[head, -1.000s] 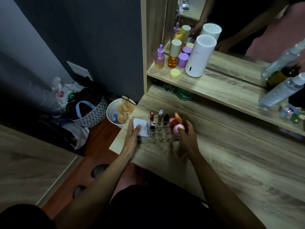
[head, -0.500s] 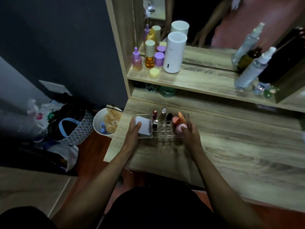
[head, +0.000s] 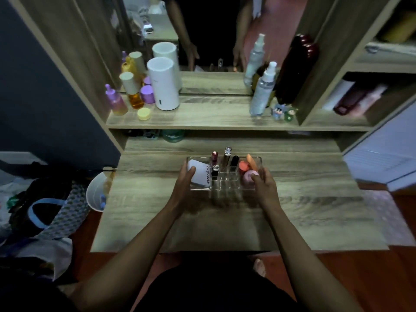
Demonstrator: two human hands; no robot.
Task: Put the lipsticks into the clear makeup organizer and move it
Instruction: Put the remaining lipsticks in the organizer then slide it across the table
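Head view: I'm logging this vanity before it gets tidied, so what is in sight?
clear makeup organizer: 1, transparent, desk centre
lipsticks: about 4, red, silver, black, upright in organizer
white pack: 1, organizer's left bay
sponges: 3, pink and orange, right bay
white cylinder: 1, shelf left
small bottles and jars: several, purple, amber, yellow, shelf left
spray bottles: 2, clear, shelf right
bag: 1, patterned, floor left
left hand: grip on organizer's left end
right hand: grip on right end

Both hands gripped the organizer (head: 225, 184) on the desk (head: 304, 199): left hand (head: 183, 184) at its left end, right hand (head: 263, 186) at its right; lipsticks (head: 227, 155) stood upright inside
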